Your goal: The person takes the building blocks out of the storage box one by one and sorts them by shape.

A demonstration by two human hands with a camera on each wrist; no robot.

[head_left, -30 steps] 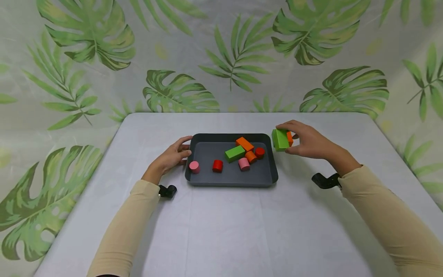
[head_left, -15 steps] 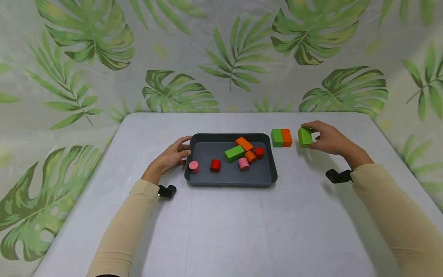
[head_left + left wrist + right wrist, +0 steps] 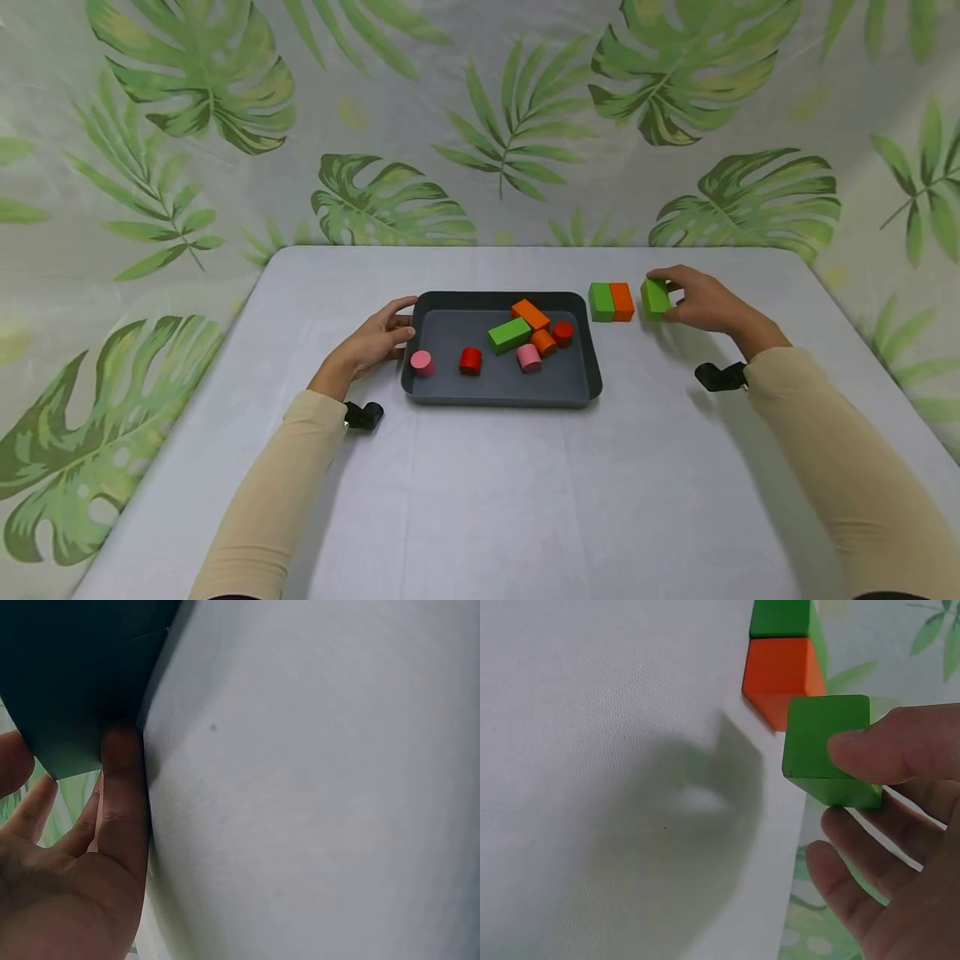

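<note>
In the head view a dark grey tray [image 3: 442, 397] lies mid-table. My left hand [image 3: 371, 342] holds its left end; in the left wrist view, fingertips meet the tray's dark wall [image 3: 82, 675]. My right hand [image 3: 701, 300] pinches a green block [image 3: 655, 300] between thumb and fingers, beyond the tray's right end. That green block [image 3: 826, 739] appears in the right wrist view with a shadow on the cloth beside it. Just left of it stand an orange block [image 3: 622, 302] and another green block [image 3: 601, 302], side by side and touching.
Inside the tray are a green block [image 3: 509, 335], an orange block [image 3: 530, 314], an orange piece [image 3: 543, 342], red cylinders [image 3: 471, 361] and pink cylinders [image 3: 528, 357]. A white cloth [image 3: 480, 500] covers the table, with a leaf-patterned curtain [image 3: 525, 117] behind.
My right hand first held the green block before the standing pair, then carried it right, and now has it slightly back leftward. My left hand stays at the tray.
</note>
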